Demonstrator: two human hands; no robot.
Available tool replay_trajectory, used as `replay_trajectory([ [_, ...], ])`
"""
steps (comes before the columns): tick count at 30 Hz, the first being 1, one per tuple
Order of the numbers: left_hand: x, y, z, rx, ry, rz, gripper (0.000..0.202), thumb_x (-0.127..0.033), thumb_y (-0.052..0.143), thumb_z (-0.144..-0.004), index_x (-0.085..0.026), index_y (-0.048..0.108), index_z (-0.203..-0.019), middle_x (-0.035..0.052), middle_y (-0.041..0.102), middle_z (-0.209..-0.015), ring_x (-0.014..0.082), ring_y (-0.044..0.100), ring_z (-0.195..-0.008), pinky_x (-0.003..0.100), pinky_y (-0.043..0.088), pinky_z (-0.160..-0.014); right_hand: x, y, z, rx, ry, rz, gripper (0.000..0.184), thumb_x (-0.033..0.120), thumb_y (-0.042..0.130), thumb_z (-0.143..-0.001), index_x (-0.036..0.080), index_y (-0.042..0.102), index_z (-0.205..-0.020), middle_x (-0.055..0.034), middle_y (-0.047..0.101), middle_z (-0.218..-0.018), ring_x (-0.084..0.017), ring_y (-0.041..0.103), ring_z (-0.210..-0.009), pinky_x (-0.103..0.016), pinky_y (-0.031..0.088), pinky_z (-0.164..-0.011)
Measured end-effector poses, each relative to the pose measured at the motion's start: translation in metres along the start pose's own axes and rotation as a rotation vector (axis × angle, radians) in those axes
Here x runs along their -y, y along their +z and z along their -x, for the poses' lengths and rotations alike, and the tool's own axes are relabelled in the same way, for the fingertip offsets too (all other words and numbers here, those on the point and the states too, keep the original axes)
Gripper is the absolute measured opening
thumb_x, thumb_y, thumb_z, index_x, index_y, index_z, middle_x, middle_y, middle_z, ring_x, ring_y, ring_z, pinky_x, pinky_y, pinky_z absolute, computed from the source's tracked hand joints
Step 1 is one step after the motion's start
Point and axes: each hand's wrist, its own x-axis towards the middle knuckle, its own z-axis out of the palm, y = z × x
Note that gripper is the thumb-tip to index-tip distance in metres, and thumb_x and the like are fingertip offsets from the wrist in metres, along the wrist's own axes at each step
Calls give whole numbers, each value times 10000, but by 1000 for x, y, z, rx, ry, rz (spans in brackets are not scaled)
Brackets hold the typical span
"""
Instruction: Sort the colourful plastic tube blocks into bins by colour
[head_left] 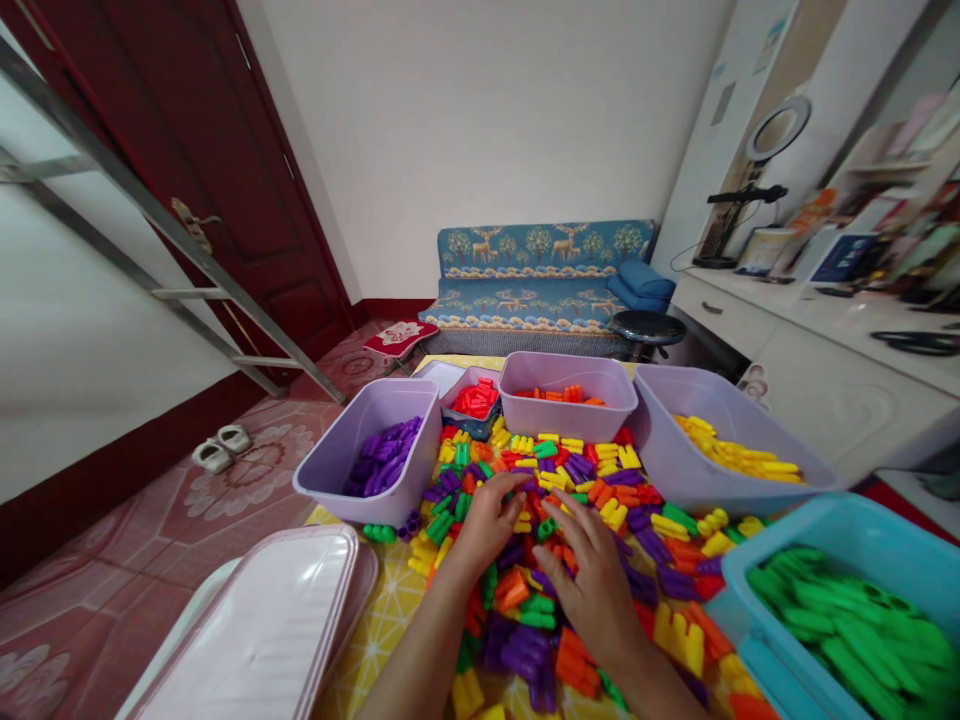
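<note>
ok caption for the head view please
Left hand and right hand on a heap of colourful plastic blocks between lilac tubs

red, yellow, purple, orange, green blocks [615,515] on yellow lattice-patterned tablecloth [375,620]

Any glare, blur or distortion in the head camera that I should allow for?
Head view: glare on the pale pink plastic lid; the items on the counter at right are blurred; wide-angle distortion slants the metal ladder; the plastic blocks look reasonably sharp.

A room in a home [487,130], blue deer-print sofa [536,275], dark red door [255,200], patterned floor tiles [97,590]
</note>
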Motion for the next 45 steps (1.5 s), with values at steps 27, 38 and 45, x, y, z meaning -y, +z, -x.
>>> replay_trajectory([
  [27, -15, 26, 78, -173, -232, -200, 520, -354, 588, -833, -232, 491, -1329, 133, 397, -1438, 309, 346, -1349, 512, 328, -1087, -12, -10, 14, 81, 0, 127, 404, 410, 578, -830, 323, 581, -1225, -55, 447, -1434, -331, 330, -1353, -629, 147, -1105],
  [38, 7, 26, 7, -137, -227, -172, 649, -312, 649, -777, -287, 423, -1385, 92, 577, -1285, 284, 543, -1165, 412, 439, -966, -20, 6, -18, 46, 197, 85, 514, 387, 528, -856, 194, 498, -1331, -149, 454, -1412, -330, 439, -1275, -551, 361, -1033],
  [45, 22, 23, 14, -359, -194, 162, 505, -263, 515, -888, -215, 405, -1379, 81, 625, -1230, 199, 587, -1126, 337, 465, -956, 1, 5, -32, 104, 131, -286, 474, 331, 543, -847, 249, 506, -1311, -79, 462, -1421, -238, 442, -1299, -431, 406, -1052],
])
